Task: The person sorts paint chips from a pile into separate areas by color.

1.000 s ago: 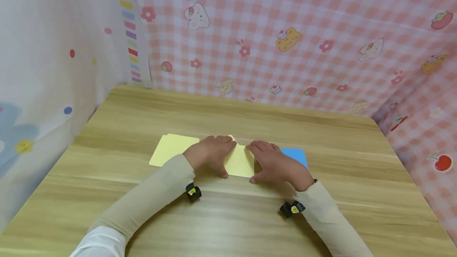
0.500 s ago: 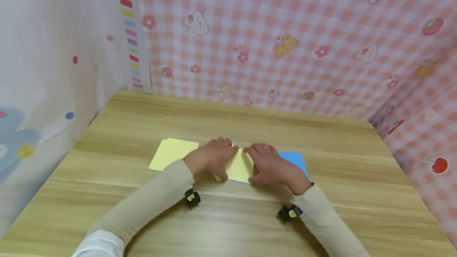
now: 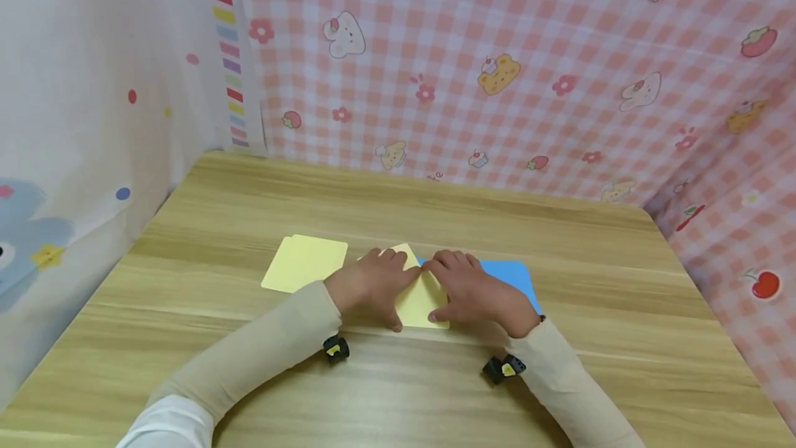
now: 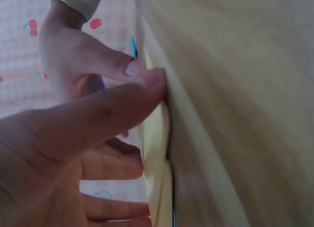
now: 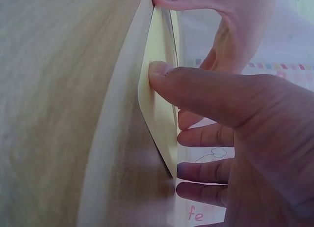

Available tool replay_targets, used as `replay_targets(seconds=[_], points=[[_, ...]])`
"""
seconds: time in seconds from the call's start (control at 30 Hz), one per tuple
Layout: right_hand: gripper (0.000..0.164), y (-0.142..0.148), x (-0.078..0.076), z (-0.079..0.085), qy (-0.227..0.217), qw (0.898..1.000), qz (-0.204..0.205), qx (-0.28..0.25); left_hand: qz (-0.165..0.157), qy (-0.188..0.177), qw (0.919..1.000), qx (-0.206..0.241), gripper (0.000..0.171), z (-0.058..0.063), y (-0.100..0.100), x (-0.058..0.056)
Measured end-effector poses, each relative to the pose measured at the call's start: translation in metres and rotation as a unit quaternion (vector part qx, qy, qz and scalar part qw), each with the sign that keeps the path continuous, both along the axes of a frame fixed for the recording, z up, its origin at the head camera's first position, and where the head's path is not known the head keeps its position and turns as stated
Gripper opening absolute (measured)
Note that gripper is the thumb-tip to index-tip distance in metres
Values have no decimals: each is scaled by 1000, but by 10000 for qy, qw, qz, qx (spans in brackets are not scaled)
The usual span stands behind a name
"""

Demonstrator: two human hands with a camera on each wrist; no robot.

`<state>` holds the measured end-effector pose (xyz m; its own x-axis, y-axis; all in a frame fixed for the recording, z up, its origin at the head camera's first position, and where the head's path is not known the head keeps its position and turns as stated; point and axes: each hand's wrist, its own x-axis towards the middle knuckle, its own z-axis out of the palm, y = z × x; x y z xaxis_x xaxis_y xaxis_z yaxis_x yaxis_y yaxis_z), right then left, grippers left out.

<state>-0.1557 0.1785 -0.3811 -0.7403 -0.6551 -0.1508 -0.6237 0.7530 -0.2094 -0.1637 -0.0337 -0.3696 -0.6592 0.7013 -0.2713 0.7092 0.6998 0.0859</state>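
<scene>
Between both hands, a pale yellow card lies on the table, turned at a slant and overlapping another yellow card behind it. My left hand rests on the cards' left side, fingers spread, thumb near the front edge. From the right, my right hand touches the front card; in the right wrist view its thumb presses flat on the yellow face and the other fingers reach to the far side. A blue card lies partly hidden under the right hand. A bit of blue shows between the hands.
Left of the hands lie overlapping yellow cards. The wooden table ends at a pink checked cloth behind and a white cloth on the left. Small black devices sit at both wrists.
The yellow card between the hands has slid toward the person and turned. Both thumbs have shifted slightly nearer with it. Blue now shows behind it, and the blue edge along its front is gone.
</scene>
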Motion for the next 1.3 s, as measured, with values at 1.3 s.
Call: replay_targets(seconds=[1.3], points=[[70,-165,-27,-14,470,9977,396,299,1035,-1154,9821,1073,71,5,-184,-29]])
